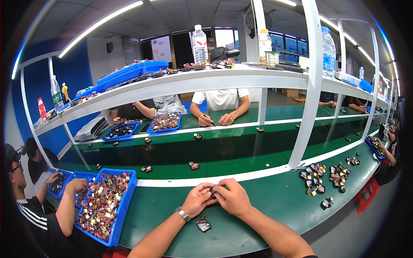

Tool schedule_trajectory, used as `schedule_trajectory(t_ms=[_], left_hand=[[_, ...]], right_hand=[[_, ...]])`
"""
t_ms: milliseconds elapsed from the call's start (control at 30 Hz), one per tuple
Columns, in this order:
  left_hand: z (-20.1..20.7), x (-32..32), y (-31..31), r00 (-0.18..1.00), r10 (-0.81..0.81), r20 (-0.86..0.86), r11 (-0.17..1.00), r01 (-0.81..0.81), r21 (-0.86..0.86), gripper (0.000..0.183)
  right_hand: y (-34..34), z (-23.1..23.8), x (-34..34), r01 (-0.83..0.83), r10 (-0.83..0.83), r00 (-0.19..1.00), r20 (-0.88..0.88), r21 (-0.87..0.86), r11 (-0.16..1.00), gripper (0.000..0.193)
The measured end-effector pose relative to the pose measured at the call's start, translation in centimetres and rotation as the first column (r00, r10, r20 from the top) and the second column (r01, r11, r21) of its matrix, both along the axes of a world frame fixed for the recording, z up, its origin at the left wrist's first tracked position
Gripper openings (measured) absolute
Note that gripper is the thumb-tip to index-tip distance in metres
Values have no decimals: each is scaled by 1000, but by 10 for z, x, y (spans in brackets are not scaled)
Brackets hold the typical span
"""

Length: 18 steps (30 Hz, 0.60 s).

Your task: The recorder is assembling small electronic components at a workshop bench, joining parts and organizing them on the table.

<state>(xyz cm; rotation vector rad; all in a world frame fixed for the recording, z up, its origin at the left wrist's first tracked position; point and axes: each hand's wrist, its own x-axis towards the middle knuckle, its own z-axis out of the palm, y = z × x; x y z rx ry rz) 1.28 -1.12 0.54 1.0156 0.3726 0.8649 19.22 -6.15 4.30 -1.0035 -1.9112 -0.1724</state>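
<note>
Above the green work table [180, 241], my left hand [196, 201] and my right hand [233, 198] meet at the fingertips. Between them is a small black part [213, 192], pinched from both sides; the fingers cover most of it. A steel watch sits on my left wrist. Just below my hands, on the table, lies a small black electronic part [203, 224] with a pale label and thin wires.
To the left stands a blue tray [134, 176] heaped with small wired parts, a co-worker's hand over it. Several clusters of parts [314, 178] lie at the right. Beyond a white rail, a dark green conveyor belt [223, 150] carries scattered parts. A white post [304, 99] rises to an overhead shelf.
</note>
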Motion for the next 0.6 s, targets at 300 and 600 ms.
schedule_trajectory(t_ms=[300, 600], left_hand=[[0, -1, 0, 1000, 14, -6, 1000, -14, -2, 32], [-4, 0, 1, 998, 42, -47, 999, -42, 1, 28]], right_hand=[[3, -8, -1, -13, 13, 999, 34, 20, 1000, 16], [0, -12, -8, 85, -83, 992, 93, -16, 996, 18]])
